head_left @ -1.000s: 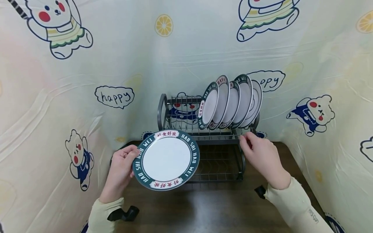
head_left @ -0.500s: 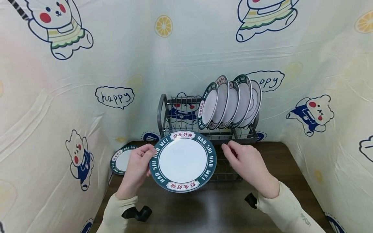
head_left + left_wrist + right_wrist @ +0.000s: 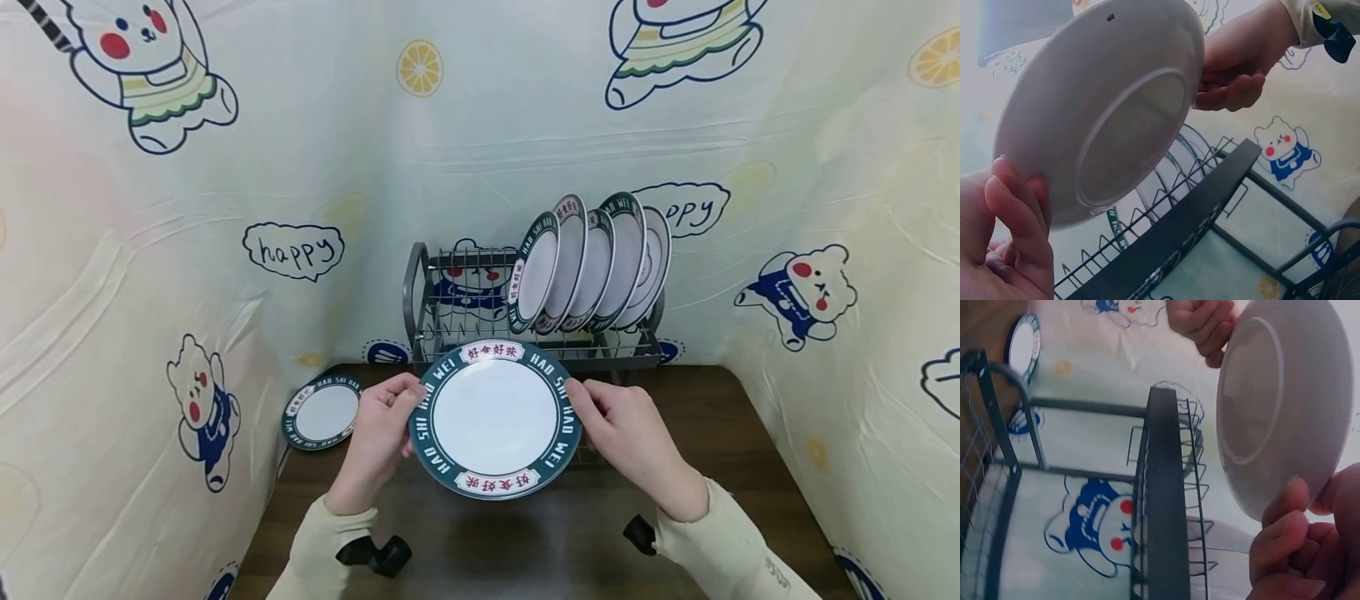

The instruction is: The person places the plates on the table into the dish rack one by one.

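A white plate [image 3: 495,417] with a green lettered rim is held up in front of the dish rack, its face tilted toward the head camera. My left hand [image 3: 382,433] grips its left edge, thumb on the rim. On the opposite edge, my right hand [image 3: 633,437] pinches the rim between thumb and fingers. Both wrist views show the pale underside of the plate [image 3: 1135,112], with curled fingers behind the edge; a small dark mark sits near the rim in the left wrist view.
Behind the plate stands a two-level grey wire dish rack [image 3: 615,363]. Several similar plates [image 3: 536,279] stand on edge in the right part of its upper level. Another green-rimmed plate [image 3: 322,412] lies at the left of the brown table [image 3: 720,417]. Patterned cloth [image 3: 480,125] surrounds the table.
My left hand has carried the plate to the right, uncovering the plate at the left. My right hand has come left and down from near the rack and taken hold of the plate's right rim.
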Action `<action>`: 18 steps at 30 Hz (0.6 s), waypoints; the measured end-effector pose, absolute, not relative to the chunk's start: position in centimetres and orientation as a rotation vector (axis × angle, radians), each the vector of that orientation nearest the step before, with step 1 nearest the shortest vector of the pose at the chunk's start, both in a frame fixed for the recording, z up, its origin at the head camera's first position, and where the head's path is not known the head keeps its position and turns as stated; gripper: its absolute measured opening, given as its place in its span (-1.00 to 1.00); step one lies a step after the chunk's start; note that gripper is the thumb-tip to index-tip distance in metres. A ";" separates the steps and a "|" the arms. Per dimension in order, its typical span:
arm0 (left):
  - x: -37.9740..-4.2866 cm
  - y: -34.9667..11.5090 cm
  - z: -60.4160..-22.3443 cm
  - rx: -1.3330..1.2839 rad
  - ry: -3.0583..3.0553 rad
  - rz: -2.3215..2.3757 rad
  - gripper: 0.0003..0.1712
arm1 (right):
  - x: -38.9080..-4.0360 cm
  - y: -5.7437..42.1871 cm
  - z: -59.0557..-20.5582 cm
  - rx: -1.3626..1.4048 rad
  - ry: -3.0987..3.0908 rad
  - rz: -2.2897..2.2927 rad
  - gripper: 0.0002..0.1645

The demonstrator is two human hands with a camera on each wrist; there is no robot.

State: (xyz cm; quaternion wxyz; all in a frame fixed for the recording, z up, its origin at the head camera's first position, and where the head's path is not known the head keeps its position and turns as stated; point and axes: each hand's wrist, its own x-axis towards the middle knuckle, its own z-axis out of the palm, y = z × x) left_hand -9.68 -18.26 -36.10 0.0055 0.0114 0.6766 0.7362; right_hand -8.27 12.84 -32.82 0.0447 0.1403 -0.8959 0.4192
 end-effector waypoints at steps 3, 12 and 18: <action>-9.7 -18.0 -36.1 0.041 2.122 2.291 -0.76 | -8.3 13.1 -33.0 0.425 -2.713 1.435 -0.58; -9.6 -17.3 -36.2 0.069 2.195 2.292 -0.72 | -8.6 13.7 -33.2 0.474 -2.707 1.726 -0.57; -9.7 -16.8 -36.3 0.111 2.407 2.256 -0.62 | -8.5 13.7 -32.9 0.413 -2.620 1.837 -0.56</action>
